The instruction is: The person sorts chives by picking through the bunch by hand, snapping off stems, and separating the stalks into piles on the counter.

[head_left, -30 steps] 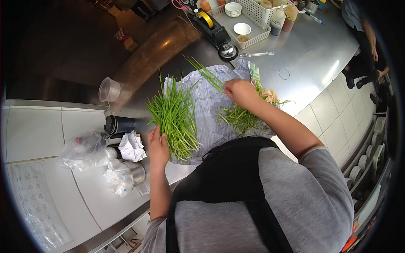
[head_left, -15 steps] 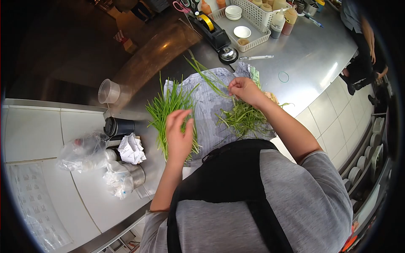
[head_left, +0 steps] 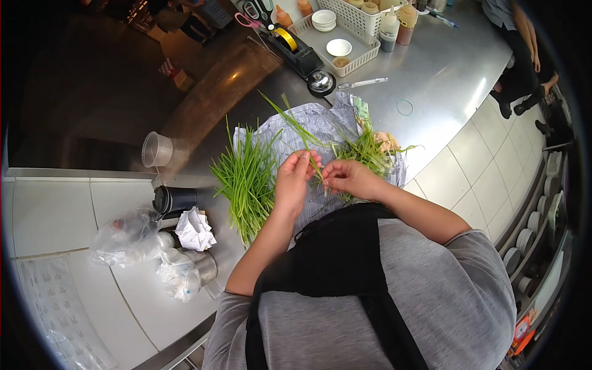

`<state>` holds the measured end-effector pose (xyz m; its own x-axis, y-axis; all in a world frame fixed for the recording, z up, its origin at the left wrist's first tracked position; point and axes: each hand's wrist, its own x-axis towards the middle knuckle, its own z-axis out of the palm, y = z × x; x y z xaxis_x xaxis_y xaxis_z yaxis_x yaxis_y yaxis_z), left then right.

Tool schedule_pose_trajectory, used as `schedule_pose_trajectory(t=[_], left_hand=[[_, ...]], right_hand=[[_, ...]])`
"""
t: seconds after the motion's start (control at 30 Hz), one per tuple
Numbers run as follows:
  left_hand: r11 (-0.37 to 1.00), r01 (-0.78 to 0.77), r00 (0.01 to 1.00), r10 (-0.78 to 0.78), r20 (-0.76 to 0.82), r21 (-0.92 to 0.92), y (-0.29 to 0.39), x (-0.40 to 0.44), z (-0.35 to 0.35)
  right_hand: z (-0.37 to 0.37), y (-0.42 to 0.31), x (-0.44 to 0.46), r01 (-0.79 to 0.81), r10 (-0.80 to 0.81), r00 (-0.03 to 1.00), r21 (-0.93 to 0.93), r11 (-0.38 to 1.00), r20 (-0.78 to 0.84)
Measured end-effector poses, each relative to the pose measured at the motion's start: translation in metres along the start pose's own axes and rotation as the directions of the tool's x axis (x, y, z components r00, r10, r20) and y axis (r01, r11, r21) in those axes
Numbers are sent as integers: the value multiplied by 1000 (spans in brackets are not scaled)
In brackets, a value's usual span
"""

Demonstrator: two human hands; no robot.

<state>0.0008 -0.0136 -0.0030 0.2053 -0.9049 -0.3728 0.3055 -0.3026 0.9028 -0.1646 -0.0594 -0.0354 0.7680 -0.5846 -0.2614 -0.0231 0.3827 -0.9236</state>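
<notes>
My left hand pinches a few long green stalks over the middle of the grey cloth-like sheet. Close beside it on the right, my right hand has its fingertips closed at the lower end of the same stalks. A large bundle of green stalks lies on the left part of the sheet, left of my left hand. Beyond my right hand is a loose pile of paler green scraps, partly hidden by that hand.
A tape dispenser, a bell, a pen and a white basket stand toward the back. At the left are a clear cup, a dark lidded cup and crumpled paper. A person is at the far right.
My left hand has left the large bundle and moved right, closing on the stalks. My right hand has come down toward it, bringing the stalks nearer my body. The view has shifted slightly.
</notes>
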Motion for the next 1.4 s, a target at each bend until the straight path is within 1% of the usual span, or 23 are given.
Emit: schedule_pose_trajectory(t=[0.03, 0.07, 0.1, 0.13, 0.2, 0.3, 0.53, 0.6, 0.63, 0.7, 0.8, 0.83, 0.93, 1.0, 1.03, 1.07, 1.1, 1.13, 1.2, 1.27, 1.33, 1.37, 1.4], left_hand=[[1000, 0, 1000, 0, -2, 3, 0, -3, -2], [999, -16, 1000, 17, -16, 38, 1, -7, -3], [997, -34, 999, 36, -30, 73, 2, -10, -5], [997, -35, 999, 38, -32, 75, 1, -13, -8], [995, -53, 998, 57, -42, 85, -1, -17, -13], [990, -59, 996, 66, -55, 130, -2, -26, -16], [948, -97, 995, 95, 20, 303, -3, -39, -19], [927, -55, 998, 39, 51, 371, -1, -43, -20], [927, -53, 998, 37, 50, 372, 0, -44, -18], [843, -57, 998, 52, 25, 534, 0, -46, -16], [774, -103, 994, 97, 44, 625, 2, -48, -14], [774, -101, 995, 96, 42, 625, 1, -47, -16], [701, -227, 974, 171, 149, 676, -3, -45, -24], [950, 17, 997, -40, 67, 311, -3, -43, -27], [951, 21, 997, -43, 65, 308, 0, -42, -31], [994, 96, 986, -87, 145, -55, 6, -41, -34], [896, 187, 968, -97, 233, -403, 12, -41, -35], [895, 187, 968, -97, 230, -406, 17, -40, -32], [810, 134, 985, -47, 164, -571, 29, -39, -27], [781, 145, 976, -12, 218, -607, 29, -36, -32], [777, 73, 985, 42, 168, -625, 30, -34, -29], [777, 74, 985, 40, 167, -625, 29, -33, -29], [779, 53, 983, 71, 171, -625, 28, -32, -29]], right_hand=[[0, -6, -2, 2, -2, 1000, 2, 1000, 2], [-2, -15, -5, 5, -8, 1000, -432, 902, -6], [-2, -22, -7, 5, -21, 1000, -781, 624, -10], [-6, -15, -5, 8, -23, 1000, -781, 625, -7], [-14, -1, -1, 253, -531, 847, -854, 456, -33], [-19, -13, 4, 289, -682, 725, -855, 431, -98], [-14, -65, 5, 289, -633, 742, -748, 598, -219], [-10, -71, 8, 436, -818, 573, -866, 246, 56], [-4, -73, 9, 435, -817, 574, -865, 249, 54], [6, -76, 8, 437, -768, 576, -899, 0, 280], [2, -60, 21, 444, -722, 592, -893, -80, 359], [2, -56, 26, 446, -721, 592, -892, -78, 359], [7, -54, 32, 532, -779, 582, -834, 150, 231], [12, -60, 30, 577, -711, 640, -429, 695, -291], [10, -64, 27, 573, -707, 645, -429, 698, -290], [5, -69, 23, 562, -701, 646, -433, 705, -303], [1, -70, 20, 551, -695, 646, -437, 711, -316], [-2, -67, 17, 550, -693, 649, -436, 712, -314], [-8, -60, 9, 412, -454, 835, -194, 890, -311], [-13, -53, 1, 295, -368, 895, -283, 912, -252], [-19, -40, 0, 180, -270, 941, -374, 910, -202], [-22, -24, 4, 312, -526, 842, -687, 656, -120], [-21, -20, 5, 356, -709, 703, -889, 287, 52]])
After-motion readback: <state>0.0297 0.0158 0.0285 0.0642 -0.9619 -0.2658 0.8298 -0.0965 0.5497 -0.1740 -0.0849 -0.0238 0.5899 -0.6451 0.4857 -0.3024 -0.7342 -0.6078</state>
